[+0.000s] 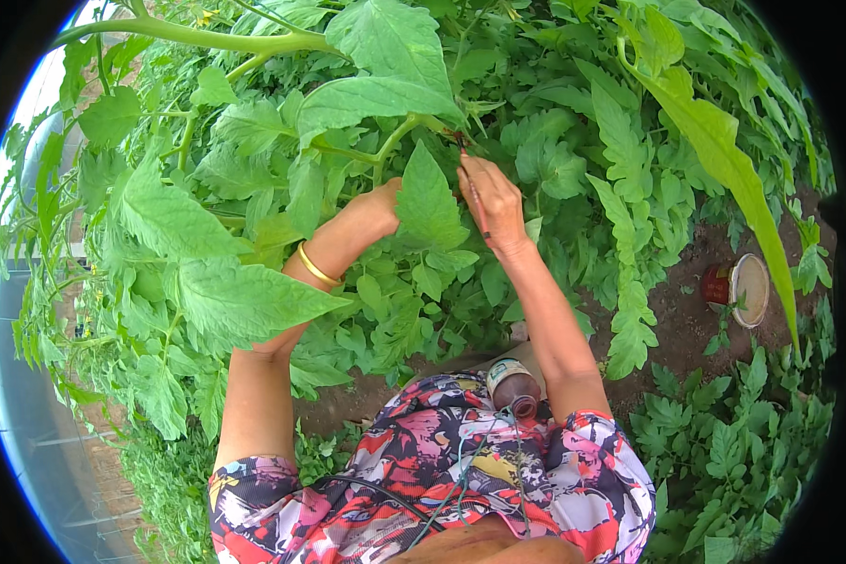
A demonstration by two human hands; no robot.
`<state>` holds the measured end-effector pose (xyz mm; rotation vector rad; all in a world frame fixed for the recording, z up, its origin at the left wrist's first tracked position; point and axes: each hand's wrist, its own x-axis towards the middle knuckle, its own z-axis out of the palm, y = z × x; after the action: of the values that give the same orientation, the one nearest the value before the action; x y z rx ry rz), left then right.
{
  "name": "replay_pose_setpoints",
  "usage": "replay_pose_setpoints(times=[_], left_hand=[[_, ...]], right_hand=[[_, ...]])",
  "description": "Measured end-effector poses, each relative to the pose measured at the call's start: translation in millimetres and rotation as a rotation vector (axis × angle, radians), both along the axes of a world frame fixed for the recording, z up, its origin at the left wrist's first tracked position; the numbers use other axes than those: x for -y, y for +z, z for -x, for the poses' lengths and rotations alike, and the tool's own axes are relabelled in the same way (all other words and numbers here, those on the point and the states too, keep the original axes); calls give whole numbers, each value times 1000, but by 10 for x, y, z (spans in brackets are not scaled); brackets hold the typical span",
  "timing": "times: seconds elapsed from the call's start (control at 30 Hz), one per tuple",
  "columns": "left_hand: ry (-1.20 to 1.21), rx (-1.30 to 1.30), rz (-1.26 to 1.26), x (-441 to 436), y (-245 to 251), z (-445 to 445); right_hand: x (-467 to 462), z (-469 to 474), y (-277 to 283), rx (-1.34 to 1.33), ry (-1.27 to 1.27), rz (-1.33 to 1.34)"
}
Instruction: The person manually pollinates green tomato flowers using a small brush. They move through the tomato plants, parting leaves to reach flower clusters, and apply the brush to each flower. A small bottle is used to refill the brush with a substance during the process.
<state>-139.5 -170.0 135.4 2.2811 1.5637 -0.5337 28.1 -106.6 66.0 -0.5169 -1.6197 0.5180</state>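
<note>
My right hand (493,194) grips a slim paintbrush (476,204) with a reddish handle. The brush's dark tip touches or sits very near the end of a tomato stem (430,121), where a reddish stain shows. Opposite it, my left hand (379,208) reaches in among the foliage, a gold bangle (315,266) on its wrist. A broad tomato leaf (430,201) covers the left fingers, so what they touch is hidden. Against my patterned shirt hangs a clear plastic bottle (513,386) on strings (462,469), with dark reddish contents.
Dense tomato plants (564,148) surround both arms. A thick bent stem (183,34) crosses the upper left, and a long leaf (719,151) droops at the right. A red-sided bucket (747,290) lies tilted on bare soil (684,310). Plastic greenhouse film (25,395) curves along the left.
</note>
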Motion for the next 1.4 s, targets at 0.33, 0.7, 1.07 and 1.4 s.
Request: replay_pose_setpoints(times=[0.33, 0.7, 1.07, 1.4], left_hand=[[-236, 39, -262, 150, -820, 716], [-337, -98, -340, 212, -1075, 923], [28, 121, -121, 251, -972, 748], [196, 155, -44, 246, -615, 387]], right_hand=[[-46, 77, -145, 441, -87, -161], [7, 6, -2, 426, -64, -179], [46, -2, 22, 556, -109, -133], [84, -105, 78, 457, -19, -97]])
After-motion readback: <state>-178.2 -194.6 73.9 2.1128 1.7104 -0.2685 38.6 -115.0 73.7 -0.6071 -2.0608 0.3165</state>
